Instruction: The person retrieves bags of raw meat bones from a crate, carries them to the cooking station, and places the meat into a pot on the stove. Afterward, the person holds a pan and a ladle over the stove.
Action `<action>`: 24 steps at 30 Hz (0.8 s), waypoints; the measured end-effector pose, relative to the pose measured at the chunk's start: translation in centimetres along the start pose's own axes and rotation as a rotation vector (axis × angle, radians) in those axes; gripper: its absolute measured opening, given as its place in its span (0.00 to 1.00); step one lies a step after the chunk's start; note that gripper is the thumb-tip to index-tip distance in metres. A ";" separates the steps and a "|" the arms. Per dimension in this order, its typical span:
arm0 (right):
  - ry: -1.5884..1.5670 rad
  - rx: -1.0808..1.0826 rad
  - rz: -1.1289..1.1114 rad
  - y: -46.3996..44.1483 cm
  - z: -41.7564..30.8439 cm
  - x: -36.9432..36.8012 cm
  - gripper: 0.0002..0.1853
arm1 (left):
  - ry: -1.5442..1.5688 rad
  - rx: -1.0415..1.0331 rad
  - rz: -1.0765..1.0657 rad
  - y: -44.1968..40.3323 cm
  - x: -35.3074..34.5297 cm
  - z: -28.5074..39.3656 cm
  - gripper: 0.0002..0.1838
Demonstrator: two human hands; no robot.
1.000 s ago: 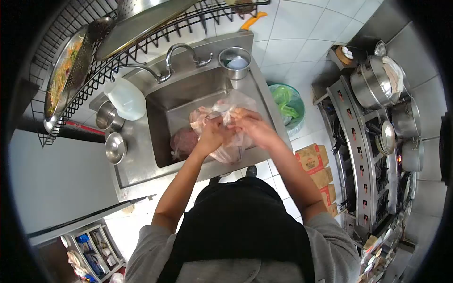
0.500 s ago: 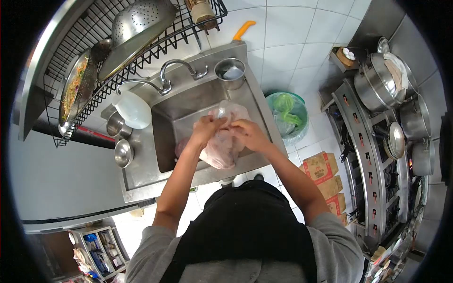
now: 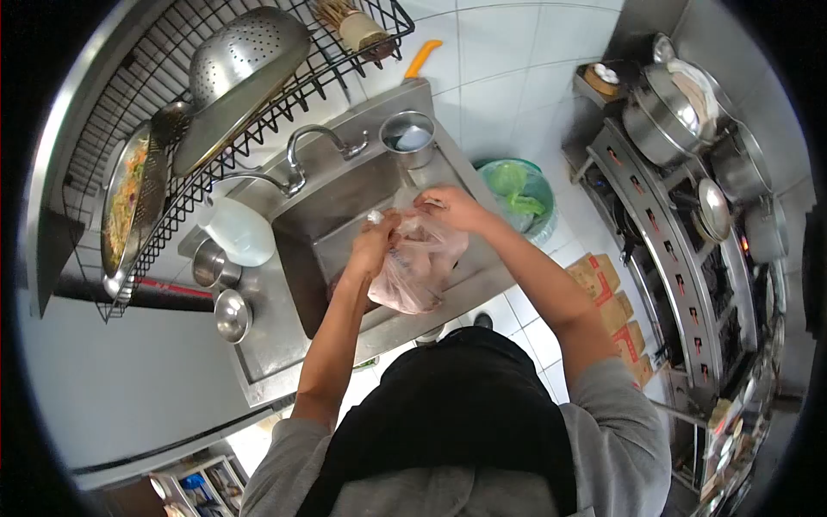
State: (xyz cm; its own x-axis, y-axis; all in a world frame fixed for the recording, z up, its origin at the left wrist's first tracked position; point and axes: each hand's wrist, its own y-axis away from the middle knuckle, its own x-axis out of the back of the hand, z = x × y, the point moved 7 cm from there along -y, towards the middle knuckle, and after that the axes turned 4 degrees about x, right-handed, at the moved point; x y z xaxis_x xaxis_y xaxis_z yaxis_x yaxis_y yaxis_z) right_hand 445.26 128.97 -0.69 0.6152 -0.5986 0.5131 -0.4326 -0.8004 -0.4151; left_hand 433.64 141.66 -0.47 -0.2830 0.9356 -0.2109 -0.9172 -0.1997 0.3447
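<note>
Fingers of the left hand (image 3: 370, 250) close on gathered plastic at the bag's upper edge, while those of the right hand (image 3: 457, 209) bend toward the thumb and pinch the opposite side, near the top. Between and below them, a clear plastic bag (image 3: 409, 284) bulges with pinkish contents over the near side of a steel sink (image 3: 327, 207); whether its base rests on the rim cannot be told. Good handling here looks to be a matter of holding both sides level, gripping gathered folds rather than a single thin layer, and easing the film apart slowly, since a sharp tug could tear it. Keeping the heavy lower part over the basin seems wise, so that any drips fall inside, and letting the sink take some of the weight would spare the plastic. Behind the basin rises a curved faucet (image 3: 293, 155), with a white jug (image 3: 241, 233) and a small metal bowl (image 3: 233, 316) to the left and a metal pot (image 3: 409, 157) at the far right corner. Beyond the counter stand a lined green bin (image 3: 550, 194), cardboard boxes (image 3: 594, 276) and, farther right, a stove (image 3: 659, 220) bearing large pots (image 3: 659, 133).
</note>
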 end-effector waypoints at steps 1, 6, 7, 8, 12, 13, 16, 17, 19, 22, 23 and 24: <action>0.001 0.064 0.024 0.3 -0.9 0.4 0.09 | -0.053 -0.015 -0.041 0.4 -0.8 0.9 0.10; -0.039 0.030 -0.032 1.4 -4.5 1.4 0.13 | -0.152 0.095 -0.147 1.1 -0.6 1.8 0.10; -0.017 0.023 -0.021 1.8 -5.4 1.5 0.13 | -0.166 0.129 -0.173 1.0 -0.5 1.6 0.11; 0.049 0.094 0.046 1.9 -6.3 1.6 0.13 | -0.198 0.139 -0.212 0.7 -0.6 1.3 0.13; 0.304 0.116 0.258 2.8 -7.6 1.1 0.13 | -0.382 0.173 0.048 1.4 -1.2 0.2 0.20; 0.359 0.057 0.295 3.2 -7.3 0.8 0.12 | -0.372 0.125 0.003 1.9 -2.1 0.8 0.15; 0.407 -0.223 0.339 3.7 -6.0 0.3 0.11 | -0.336 0.014 -0.118 3.5 -4.6 2.1 0.11; 0.437 -0.274 0.411 3.7 -4.5 0.9 0.10 | -0.319 0.005 -0.151 4.1 -5.3 1.5 0.10; 0.477 -0.376 0.545 3.7 0.0 1.5 0.09 | -0.424 0.027 -0.110 5.0 -4.5 1.1 0.11; 0.708 -0.330 0.523 5.0 -1.2 4.5 0.08 | -0.504 0.103 -0.062 4.2 -1.5 0.1 0.25; 0.655 -0.375 0.498 5.8 -0.9 5.1 0.07 | -0.349 0.132 -0.131 2.5 1.0 -2.6 0.24; 0.603 -0.416 0.474 6.4 -0.4 5.8 0.07 | -0.267 0.131 -0.147 2.4 1.5 -3.0 0.24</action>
State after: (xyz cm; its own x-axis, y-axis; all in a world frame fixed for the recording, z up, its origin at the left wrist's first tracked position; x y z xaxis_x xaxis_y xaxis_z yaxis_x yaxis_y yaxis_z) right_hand 445.81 120.31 -0.10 -0.0937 -0.6929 0.7149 -0.8328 -0.3390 -0.4377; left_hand 430.23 141.71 -2.68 -0.0508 0.9984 -0.0256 -0.8941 -0.0340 0.4465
